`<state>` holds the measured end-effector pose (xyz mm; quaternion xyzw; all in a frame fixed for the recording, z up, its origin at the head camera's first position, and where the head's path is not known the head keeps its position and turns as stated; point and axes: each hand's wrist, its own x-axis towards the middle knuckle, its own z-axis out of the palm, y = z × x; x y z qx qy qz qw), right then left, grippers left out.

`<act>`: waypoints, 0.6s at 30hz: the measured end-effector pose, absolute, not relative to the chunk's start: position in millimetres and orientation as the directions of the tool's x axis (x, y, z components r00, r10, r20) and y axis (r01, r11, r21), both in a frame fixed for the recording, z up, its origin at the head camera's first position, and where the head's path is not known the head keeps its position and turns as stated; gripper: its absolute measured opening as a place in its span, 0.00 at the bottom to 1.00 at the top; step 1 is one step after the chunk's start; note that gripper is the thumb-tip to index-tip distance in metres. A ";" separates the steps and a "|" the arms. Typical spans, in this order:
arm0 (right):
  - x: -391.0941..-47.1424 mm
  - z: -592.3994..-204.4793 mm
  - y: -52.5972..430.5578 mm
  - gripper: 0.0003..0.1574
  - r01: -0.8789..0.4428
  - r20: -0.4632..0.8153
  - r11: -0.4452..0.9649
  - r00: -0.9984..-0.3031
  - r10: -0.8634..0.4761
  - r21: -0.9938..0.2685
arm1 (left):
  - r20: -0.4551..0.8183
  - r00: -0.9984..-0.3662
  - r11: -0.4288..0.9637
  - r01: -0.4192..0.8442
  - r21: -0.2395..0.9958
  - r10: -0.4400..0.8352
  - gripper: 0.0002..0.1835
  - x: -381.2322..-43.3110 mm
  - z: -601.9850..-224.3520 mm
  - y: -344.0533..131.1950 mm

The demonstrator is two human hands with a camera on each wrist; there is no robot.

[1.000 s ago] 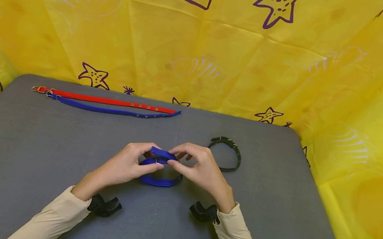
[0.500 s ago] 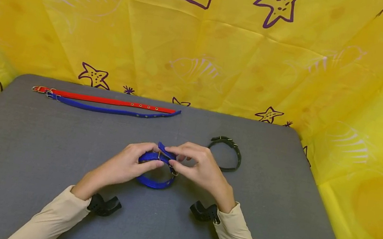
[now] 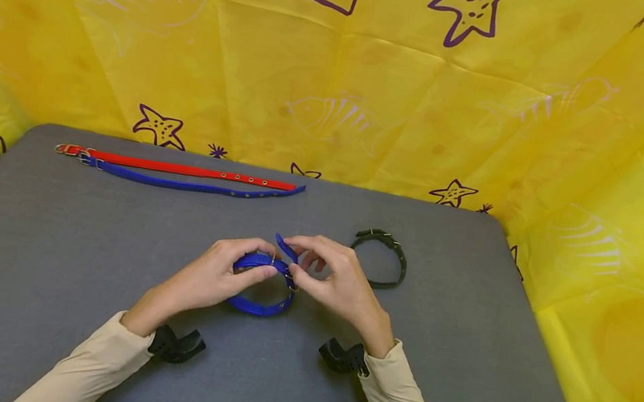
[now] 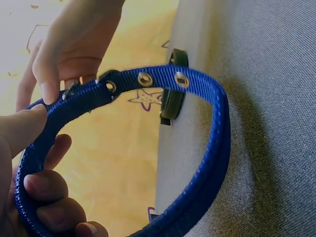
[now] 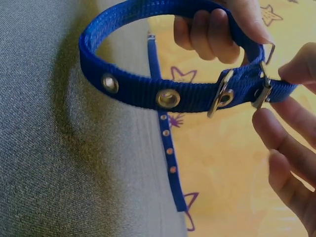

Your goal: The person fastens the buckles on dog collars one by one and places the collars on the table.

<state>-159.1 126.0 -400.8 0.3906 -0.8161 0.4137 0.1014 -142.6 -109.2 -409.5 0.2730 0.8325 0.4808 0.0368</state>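
Observation:
A blue webbing collar [image 3: 257,307], bent into a loop, is held up over the table between both hands. My left hand [image 3: 226,266] grips its left side, thumb on the outside and fingers curled inside the loop. The right hand [image 3: 331,271] pinches the strap by the buckle [image 5: 261,94], and the free end [image 3: 287,249] sticks up beside its fingertips. Metal-rimmed eyelets [image 5: 168,98] run along the near side of the loop in the right wrist view. Part of the loop is hidden behind the left fingers.
Just right of the right hand lies a dark green collar [image 3: 402,267], buckled into a ring. At the back left a red collar [image 3: 172,167] and another blue collar [image 3: 166,183] lie stretched out side by side. Yellow patterned cloth [image 3: 342,59] walls the grey table [image 3: 72,262].
The strap's free end has swung from lying leftward across the buckle to pointing up and away. The loop has shifted slightly left, and the right fingers have moved along with the end.

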 end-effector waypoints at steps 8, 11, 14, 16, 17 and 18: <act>-157.8 -400.9 124.9 0.18 -0.739 0.525 0.352 -0.663 -0.534 -0.575 | 0.216 -0.843 0.390 0.436 0.811 0.493 0.09 -141.9 -410.7 -107.6; -158.2 -400.7 124.8 0.16 -0.749 0.537 0.341 -0.651 -0.536 -0.568 | 0.228 -0.845 0.388 0.441 0.810 0.484 0.09 -141.8 -410.8 -108.2; -158.0 -401.7 124.3 0.16 -0.756 0.547 0.339 -0.645 -0.534 -0.560 | 0.238 -0.847 0.392 0.446 0.805 0.475 0.08 -141.9 -410.9 -108.5; -157.4 -402.7 123.5 0.16 -0.759 0.551 0.344 -0.643 -0.532 -0.553 | 0.244 -0.847 0.395 0.451 0.800 0.472 0.08 -142.0 -410.9 -108.2; -157.0 -403.2 123.1 0.15 -0.759 0.553 0.344 -0.643 -0.531 -0.552 | 0.248 -0.847 0.395 0.454 0.799 0.471 0.07 -142.0 -411.0 -108.0; -156.6 -403.7 122.5 0.15 -0.760 0.554 0.345 -0.642 -0.530 -0.550 | 0.251 -0.846 0.395 0.456 0.798 0.471 0.07 -142.0 -411.1 -107.8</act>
